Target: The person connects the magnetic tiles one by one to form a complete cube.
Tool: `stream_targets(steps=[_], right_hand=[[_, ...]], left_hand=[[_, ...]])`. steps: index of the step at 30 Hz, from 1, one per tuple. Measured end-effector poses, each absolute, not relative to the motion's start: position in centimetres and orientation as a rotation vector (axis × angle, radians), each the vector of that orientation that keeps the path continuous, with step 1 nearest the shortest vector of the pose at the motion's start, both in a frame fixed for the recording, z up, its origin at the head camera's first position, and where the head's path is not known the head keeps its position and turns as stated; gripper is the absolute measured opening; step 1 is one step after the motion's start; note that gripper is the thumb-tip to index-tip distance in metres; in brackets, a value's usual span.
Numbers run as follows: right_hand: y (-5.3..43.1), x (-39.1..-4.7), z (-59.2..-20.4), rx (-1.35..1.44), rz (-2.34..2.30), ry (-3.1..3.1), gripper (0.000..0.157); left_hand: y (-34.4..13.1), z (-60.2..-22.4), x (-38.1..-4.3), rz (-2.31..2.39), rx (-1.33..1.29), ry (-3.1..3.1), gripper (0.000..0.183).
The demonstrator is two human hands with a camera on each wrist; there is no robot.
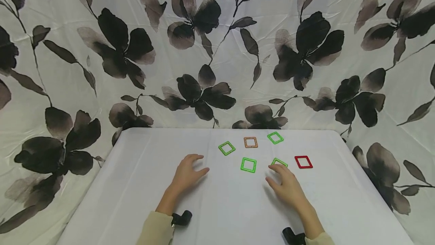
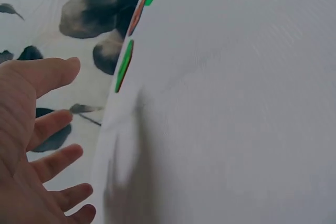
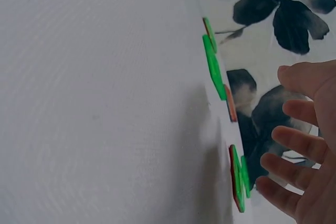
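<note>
Both hands hover over a white table with their fingers spread and nothing in them. My left hand [image 1: 188,173] is nearest to a green square frame [image 1: 226,148] at the left of a loose group. My right hand [image 1: 287,186] overlaps another green square frame [image 1: 279,162] in the head view, hiding its lower part. Between the hands lies a green square frame [image 1: 248,165]. Behind it are an orange square frame [image 1: 250,137] and a further green square frame [image 1: 275,137]. To the right of my right hand is a red square frame [image 1: 303,156].
The white table [image 1: 136,184] ends at a far edge just behind the square frames. A pale cloth [image 1: 251,67] with dark flowers hangs behind it. Black wrist devices [image 1: 183,218] sit at both sleeves.
</note>
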State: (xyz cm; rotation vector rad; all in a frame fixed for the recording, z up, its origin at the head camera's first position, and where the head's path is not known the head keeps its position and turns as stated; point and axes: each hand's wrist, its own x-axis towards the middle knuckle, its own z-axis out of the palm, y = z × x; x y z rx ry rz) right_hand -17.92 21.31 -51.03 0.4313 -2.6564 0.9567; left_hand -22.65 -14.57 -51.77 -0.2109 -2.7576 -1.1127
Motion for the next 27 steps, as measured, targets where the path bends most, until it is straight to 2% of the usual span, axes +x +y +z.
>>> stream_targets(steps=[9,27], right_hand=[[20.9,-18.3,-51.6,0.449,1.014,-2.608,0.039],[19.5,-18.9,-51.8,0.459,1.137,-2.647,0.035]], left_hand=[[-11.8,-52.9,-25.6,-1.181,-0.128,-2.685,0.048],[-8.2,-54.0,-28.3,-1.010,0.025,-2.644,0.052]])
